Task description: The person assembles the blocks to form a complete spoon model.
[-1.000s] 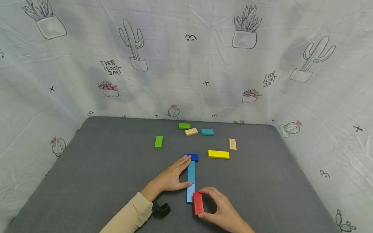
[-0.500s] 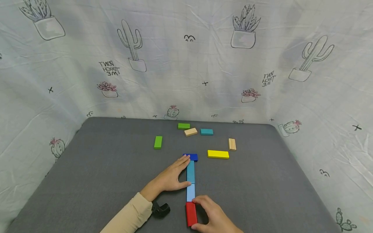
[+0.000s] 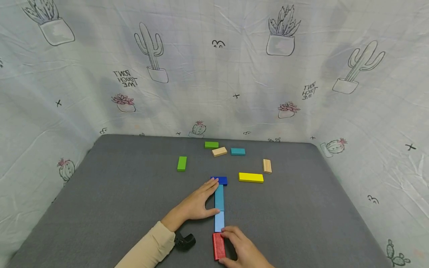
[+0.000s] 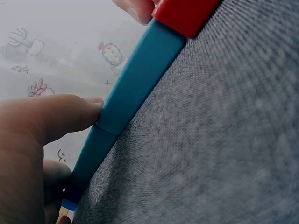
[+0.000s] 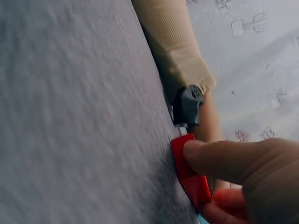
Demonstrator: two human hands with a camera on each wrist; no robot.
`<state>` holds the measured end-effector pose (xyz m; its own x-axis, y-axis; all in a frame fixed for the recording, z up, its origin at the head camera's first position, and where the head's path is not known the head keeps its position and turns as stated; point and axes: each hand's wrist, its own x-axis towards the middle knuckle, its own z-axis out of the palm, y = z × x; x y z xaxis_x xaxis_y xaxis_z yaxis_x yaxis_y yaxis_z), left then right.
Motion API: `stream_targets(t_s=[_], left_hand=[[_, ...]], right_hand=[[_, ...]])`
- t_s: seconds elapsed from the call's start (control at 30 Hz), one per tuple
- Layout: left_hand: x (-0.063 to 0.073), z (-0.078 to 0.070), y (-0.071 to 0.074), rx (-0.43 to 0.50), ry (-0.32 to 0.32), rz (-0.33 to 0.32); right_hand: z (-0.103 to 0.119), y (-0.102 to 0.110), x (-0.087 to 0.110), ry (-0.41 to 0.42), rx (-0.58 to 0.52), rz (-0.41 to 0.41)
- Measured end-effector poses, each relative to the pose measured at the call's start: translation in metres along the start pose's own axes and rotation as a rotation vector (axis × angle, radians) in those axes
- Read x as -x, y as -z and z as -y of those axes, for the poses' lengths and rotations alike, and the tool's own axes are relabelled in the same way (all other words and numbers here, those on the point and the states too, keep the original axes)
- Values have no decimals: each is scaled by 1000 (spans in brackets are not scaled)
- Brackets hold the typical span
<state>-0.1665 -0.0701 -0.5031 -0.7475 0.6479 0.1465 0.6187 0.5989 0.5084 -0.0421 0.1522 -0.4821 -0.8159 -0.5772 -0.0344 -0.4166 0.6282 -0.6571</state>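
A red block [image 3: 218, 246] lies at the near end of a row of blocks in the head view. My right hand [image 3: 244, 248] pinches it lengthwise, thumb at the near end and fingers at the far end. Beyond it, in line, come a light blue block [image 3: 219, 222] and a teal block [image 3: 219, 197], with a dark blue block [image 3: 223, 181] set crosswise at the far end. My left hand [image 3: 197, 204] is spread along the row's left side. Its fingertips rest on the dark blue block, and its thumb [image 4: 79, 112] touches the seam between teal and light blue.
Farther back on the grey table [image 3: 127, 186] lie a yellow block [image 3: 251, 178], two green blocks [image 3: 182, 163], two plain wooden blocks [image 3: 267, 166] and a teal-blue block [image 3: 238, 152]. A black device [image 3: 185, 242] sits at the left wrist. Patterned cloth [image 3: 201, 74] surrounds the table.
The right hand brought the red block from beside the light blue block's right edge leftward and nearer, to the row's near end. The left hand stayed in place.
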Motion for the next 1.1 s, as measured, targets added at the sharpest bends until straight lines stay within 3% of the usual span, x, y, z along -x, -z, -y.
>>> stream_targets(t_s=[0.37,0.8,1.1], left_hand=[[0,0,0,5,27,6],[-3,0,1,7,14,-4],[-2,0,-2,-4,13,6]], right_hand=[[-5,-4,2,200,234,-49],[-7,-6,2,217,292,-124],[-8,-5,4,156,216,-74]])
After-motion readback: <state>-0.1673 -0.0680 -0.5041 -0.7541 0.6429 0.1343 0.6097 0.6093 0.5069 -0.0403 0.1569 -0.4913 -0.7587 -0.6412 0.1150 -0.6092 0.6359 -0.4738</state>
